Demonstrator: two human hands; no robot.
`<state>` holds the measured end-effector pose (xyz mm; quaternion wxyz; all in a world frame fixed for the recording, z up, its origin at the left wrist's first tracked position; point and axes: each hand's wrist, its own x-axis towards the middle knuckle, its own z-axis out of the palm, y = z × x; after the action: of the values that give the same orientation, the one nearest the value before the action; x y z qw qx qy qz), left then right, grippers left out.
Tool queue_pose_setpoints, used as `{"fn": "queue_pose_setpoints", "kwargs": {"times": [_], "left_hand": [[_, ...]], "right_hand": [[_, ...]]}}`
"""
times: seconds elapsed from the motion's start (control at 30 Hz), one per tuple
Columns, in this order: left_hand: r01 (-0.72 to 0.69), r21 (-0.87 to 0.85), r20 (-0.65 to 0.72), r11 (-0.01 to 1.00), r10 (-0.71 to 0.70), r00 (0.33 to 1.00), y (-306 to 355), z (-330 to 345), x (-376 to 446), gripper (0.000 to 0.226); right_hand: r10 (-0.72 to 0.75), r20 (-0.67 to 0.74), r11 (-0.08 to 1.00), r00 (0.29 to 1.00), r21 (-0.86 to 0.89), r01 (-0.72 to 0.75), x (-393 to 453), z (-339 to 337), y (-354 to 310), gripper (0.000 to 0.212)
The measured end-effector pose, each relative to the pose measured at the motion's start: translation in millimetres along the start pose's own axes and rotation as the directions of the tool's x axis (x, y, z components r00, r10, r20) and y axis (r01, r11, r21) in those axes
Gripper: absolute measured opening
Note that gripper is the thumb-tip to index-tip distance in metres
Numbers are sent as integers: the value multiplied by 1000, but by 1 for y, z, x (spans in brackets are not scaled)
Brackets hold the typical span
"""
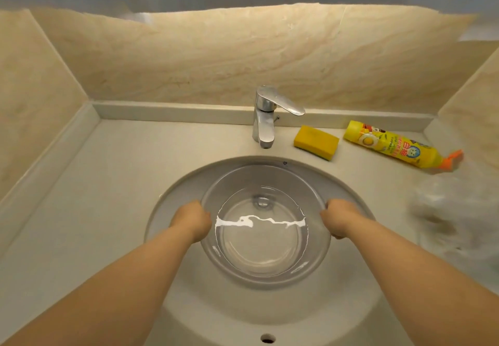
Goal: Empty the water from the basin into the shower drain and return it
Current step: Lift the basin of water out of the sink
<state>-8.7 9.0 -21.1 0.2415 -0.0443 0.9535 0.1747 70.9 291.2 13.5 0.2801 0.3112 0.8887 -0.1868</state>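
A clear, round basin [264, 180] sits inside the white sink bowl [175, 191], with water in its lower half catching a bright glare. My left hand [195, 217] is closed on the basin's left rim. On the opposite side, my right hand [339, 217] grips the right rim. The sink's drain shows through the basin's clear bottom. No shower drain is in view.
A chrome faucet [266, 116] stands behind the sink. To its right on the counter lie a yellow sponge [316, 141] and a yellow bottle [397, 145] with an orange cap. A crumpled clear plastic bag [453, 210] sits at the far right. Tiled walls enclose three sides.
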Motion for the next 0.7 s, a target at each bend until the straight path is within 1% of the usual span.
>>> {"fn": "queue_pose_setpoints", "kwargs": {"times": [0.07, 0.1, 0.17, 0.2, 0.37, 0.53, 0.7], "left_hand": [[18, -17, -21, 1000, -18, 1000, 1, 2, 2, 31], [24, -27, -29, 999, -24, 999, 1, 2, 4, 30], [36, -41, -38, 999, -37, 999, 1, 1, 6, 27], [39, -40, -38, 998, -41, 998, 2, 0, 6, 25], [50, 7, -21, 999, -50, 999, 7, -6, 4, 25], [86, -107, 20, 991, -84, 996, 9, -10, -9, 23], [72, -184, -23, 980, -77, 997, 13, -18, -32, 23]], "right_hand": [[1, 7, 983, 1000, 185, -2, 8, 3, 5, 19], [-7, 11, 969, 1000, 248, 4, 11, 4, 6, 16], [-6, 39, 950, 999, 313, -6, 14, 5, 9, 9], [-1, 51, 946, 999, 325, -16, 13, 5, 8, 9], [7, 37, 950, 999, 311, -18, 7, 8, 2, 25], [22, 34, 951, 999, 307, -32, 0, 3, 1, 32], [9, 3, 937, 1000, 348, -9, -13, -8, 8, 32]]}}
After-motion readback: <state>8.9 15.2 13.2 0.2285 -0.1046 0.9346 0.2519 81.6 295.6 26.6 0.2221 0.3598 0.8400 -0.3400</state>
